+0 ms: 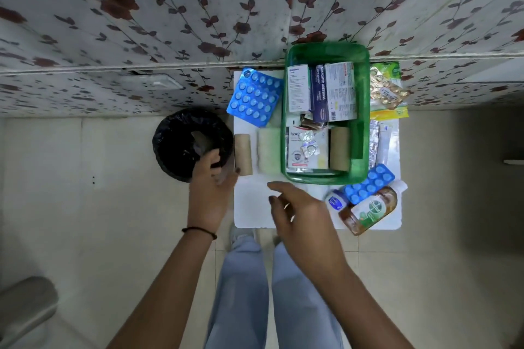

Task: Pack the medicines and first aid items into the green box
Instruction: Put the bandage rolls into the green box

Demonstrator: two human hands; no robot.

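The green box (364, 122) stands on a small white table (252, 207) and holds medicine cartons, a wipes packet and a tan roll. Left of it lie a blue blister pack (255, 96), a tan bandage roll (243, 154) and a white gauze roll (268, 151). At the front right are a second blue blister pack (368, 183), a brown antiseptic bottle (368, 210) and a small white jar (336, 201). My left hand (211, 184) is curled at the table's left edge, with something pale and blurred between thumb and fingers. My right hand (300, 212) hovers open over the table's front.
A black-lined bin (192, 144) stands on the floor against the table's left side. Gold blister strips (387, 91), a yellow-green packet (388, 113) and a silver strip (373, 144) lie right of the box. A floral-covered wall rises behind. My legs are below the table's front edge.
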